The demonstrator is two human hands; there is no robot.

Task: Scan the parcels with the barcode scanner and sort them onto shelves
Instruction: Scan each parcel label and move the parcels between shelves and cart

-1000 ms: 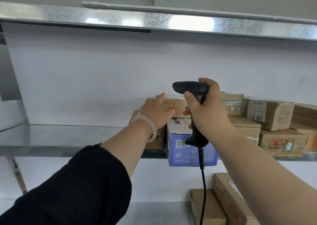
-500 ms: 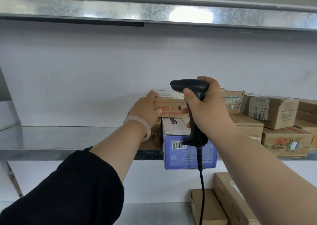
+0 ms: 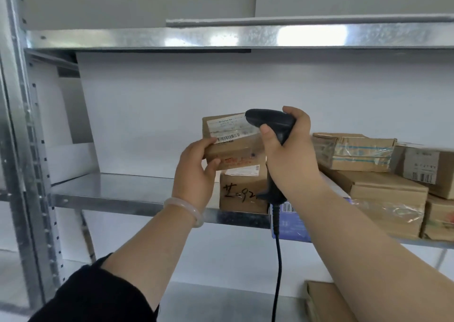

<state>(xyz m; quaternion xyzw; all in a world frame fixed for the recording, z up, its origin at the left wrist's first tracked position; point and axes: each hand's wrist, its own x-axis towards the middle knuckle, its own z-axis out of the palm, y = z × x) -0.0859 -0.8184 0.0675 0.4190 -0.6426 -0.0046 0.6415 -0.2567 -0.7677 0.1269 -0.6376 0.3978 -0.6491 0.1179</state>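
Observation:
My left hand (image 3: 195, 172) grips a small brown cardboard parcel (image 3: 233, 147) by its left end and holds it tilted above the middle shelf, its white barcode label facing me. My right hand (image 3: 288, 154) is closed around the handle of a black barcode scanner (image 3: 270, 123). The scanner's head sits right at the parcel's upper right corner, over the label. Its black cable (image 3: 278, 260) hangs straight down. Beneath the held parcel, a brown box with handwritten marks (image 3: 242, 194) stands on the metal shelf (image 3: 122, 191).
Several brown parcels (image 3: 356, 153) are stacked on the right part of the middle shelf, with a blue box (image 3: 291, 223) at its front edge. Another carton (image 3: 321, 302) lies on the lower shelf. A metal upright (image 3: 22, 125) stands at left, an upper shelf (image 3: 221, 38) overhead.
My left hand has lifted the parcel off the stack and tilted its label toward me. The scanner head has come down to the label. The view has shifted left.

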